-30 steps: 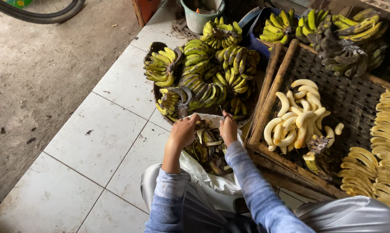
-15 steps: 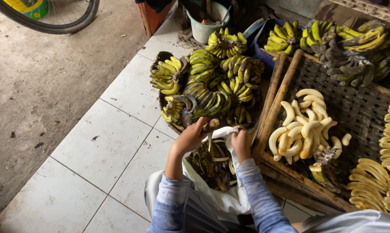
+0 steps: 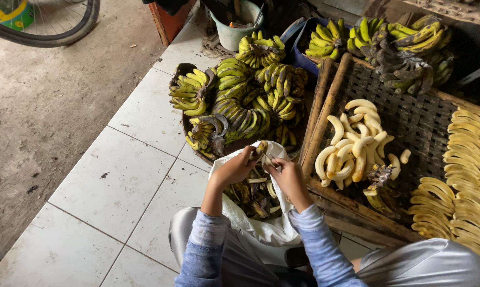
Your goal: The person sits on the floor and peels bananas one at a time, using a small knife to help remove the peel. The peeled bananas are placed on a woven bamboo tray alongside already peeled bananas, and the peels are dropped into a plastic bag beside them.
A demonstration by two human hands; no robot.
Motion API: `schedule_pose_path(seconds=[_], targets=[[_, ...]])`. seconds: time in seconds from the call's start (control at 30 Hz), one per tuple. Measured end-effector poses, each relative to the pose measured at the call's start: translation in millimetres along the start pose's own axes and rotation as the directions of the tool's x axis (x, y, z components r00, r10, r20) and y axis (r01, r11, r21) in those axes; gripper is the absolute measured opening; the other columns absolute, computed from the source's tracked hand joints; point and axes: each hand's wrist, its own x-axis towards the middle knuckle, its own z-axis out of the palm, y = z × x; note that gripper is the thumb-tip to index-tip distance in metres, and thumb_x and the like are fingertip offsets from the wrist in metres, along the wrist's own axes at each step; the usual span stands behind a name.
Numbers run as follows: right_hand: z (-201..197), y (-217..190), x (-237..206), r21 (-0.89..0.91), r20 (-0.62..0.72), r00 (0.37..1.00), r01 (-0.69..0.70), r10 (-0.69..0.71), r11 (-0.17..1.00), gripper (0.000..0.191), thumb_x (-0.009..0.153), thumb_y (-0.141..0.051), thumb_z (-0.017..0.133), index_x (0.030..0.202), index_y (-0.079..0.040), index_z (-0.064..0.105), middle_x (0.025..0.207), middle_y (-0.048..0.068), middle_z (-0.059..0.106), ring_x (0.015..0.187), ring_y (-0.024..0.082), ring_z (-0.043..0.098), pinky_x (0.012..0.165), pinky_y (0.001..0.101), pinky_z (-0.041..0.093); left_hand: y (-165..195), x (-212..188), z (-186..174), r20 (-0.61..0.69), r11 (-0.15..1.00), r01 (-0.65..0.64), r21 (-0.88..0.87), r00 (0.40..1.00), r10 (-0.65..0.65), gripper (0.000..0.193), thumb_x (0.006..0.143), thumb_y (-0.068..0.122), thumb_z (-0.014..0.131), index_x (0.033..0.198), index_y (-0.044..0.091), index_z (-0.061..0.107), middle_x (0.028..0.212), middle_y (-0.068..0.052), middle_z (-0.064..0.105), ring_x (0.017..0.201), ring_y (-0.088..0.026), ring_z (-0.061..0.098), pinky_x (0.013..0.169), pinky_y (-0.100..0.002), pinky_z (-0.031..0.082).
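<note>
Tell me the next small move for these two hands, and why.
Probably strip the peel down and let it fall into the white bag. Both the left hand and right hand grip a partly peeled banana right above that bag, which already holds dark peels.

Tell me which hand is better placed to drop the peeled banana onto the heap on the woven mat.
Right, probably. The right hand is beside the pile of pale peeled bananas on the dark woven mat; the left hand is farther away, over the white plastic bag of dark peels.
</note>
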Motion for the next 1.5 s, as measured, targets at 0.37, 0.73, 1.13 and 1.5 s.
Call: schedule_pose_path(seconds=[0.37, 0.73, 1.13, 1.5], targets=[[-14, 36, -16, -0.165, 0.152, 0.968, 0.222, -0.198, 0.961, 0.038, 0.086, -0.041, 0.082, 0.101, -0.007, 0.080, 0.076, 0.012, 0.074, 0.062, 0.024, 0.066, 0.055, 0.0316, 0.049, 32, -18, -38, -0.213, 0.994, 0.101, -0.051, 0.971, -0.109, 0.048, 0.098, 0.039, 0.069, 0.125, 0.002, 0.055, 0.088, -0.017, 0.071, 0.069, -0.027, 0.065, 0.066, -0.042, 0.052], [-30, -25, -11, 0.578, -0.341, 0.940, 0.203, 0.008, 0.790, 0.037, 0.101, -0.026, 0.076, 0.123, 0.003, 0.072, 0.106, 0.001, 0.068, 0.081, 0.005, 0.058, 0.067, 0.0205, 0.044, 102, -8, -9, -0.264, 0.944, -0.317, -0.090, 0.922, 0.284, 0.035, 0.102, 0.033, 0.062, 0.122, 0.004, 0.067, 0.108, -0.016, 0.067, 0.098, -0.037, 0.066, 0.083, -0.042, 0.052], [-4, -13, -8, 0.977, 0.137, 0.927, -0.184, 0.350, 0.107, 0.016, 0.103, -0.021, 0.066, 0.100, -0.005, 0.068, 0.066, -0.004, 0.051, 0.046, 0.003, 0.038, 0.041, 0.0215, 0.029, 86, 7, 23, -0.491, 0.683, -0.299, -0.666, 0.865, -0.101, 0.034, 0.110, 0.032, 0.061, 0.095, 0.002, 0.061, 0.083, 0.000, 0.054, 0.077, -0.010, 0.047, 0.066, -0.028, 0.039], [7, -30, -20, 0.996, -0.027, 0.898, -0.012, 0.439, 0.086, 0.013, 0.105, -0.021, 0.060, 0.098, -0.010, 0.059, 0.070, -0.005, 0.048, 0.052, 0.005, 0.038, 0.047, 0.0236, 0.031, 63, 34, 56, -0.468, 0.517, -0.304, -0.800, 0.856, -0.221, 0.023, 0.101, 0.023, 0.073, 0.102, 0.000, 0.067, 0.095, -0.001, 0.067, 0.088, -0.008, 0.057, 0.078, -0.023, 0.045]])
